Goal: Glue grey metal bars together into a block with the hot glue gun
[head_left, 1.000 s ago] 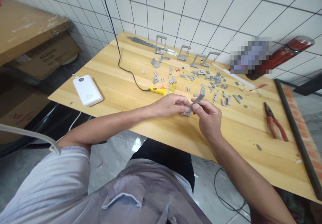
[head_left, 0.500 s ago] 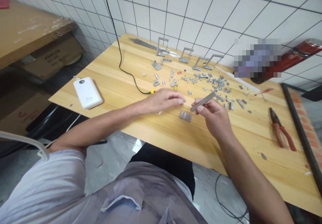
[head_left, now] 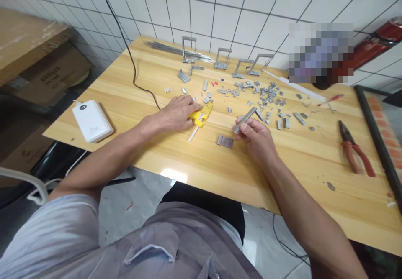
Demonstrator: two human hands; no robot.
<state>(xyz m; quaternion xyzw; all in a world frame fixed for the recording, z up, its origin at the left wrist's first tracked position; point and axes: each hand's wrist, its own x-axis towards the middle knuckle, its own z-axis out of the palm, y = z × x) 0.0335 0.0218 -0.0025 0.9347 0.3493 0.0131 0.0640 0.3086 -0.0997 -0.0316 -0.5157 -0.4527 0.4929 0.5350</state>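
My left hand (head_left: 177, 113) is closed on the handle end of a yellow hot glue gun (head_left: 204, 113), which lies on its side with a white glue stick (head_left: 193, 134) poking out toward me. Between the thumb and fingers of my right hand (head_left: 256, 134) is a grey L-shaped piece of staple strips (head_left: 245, 120), a long strip with a shorter one at its far end. Just left of that hand, a small flat block of staple strips (head_left: 225, 141) rests on the table. Loose staple pieces (head_left: 271, 93) are scattered beyond both hands.
Several upright staple frames (head_left: 223, 57) stand near the tiled wall beside thin metal wires (head_left: 169, 49). Pliers (head_left: 351, 149) and a dark-edged frame (head_left: 377, 141) are at the right. A white power bank (head_left: 92, 121) sits left; a black cord (head_left: 135, 74) runs to the glue gun.
My left hand has moved left from near the staple strips and taken hold of the glue gun. My right hand still holds its piece, now turned so the shorter arm shows. The view has shifted.
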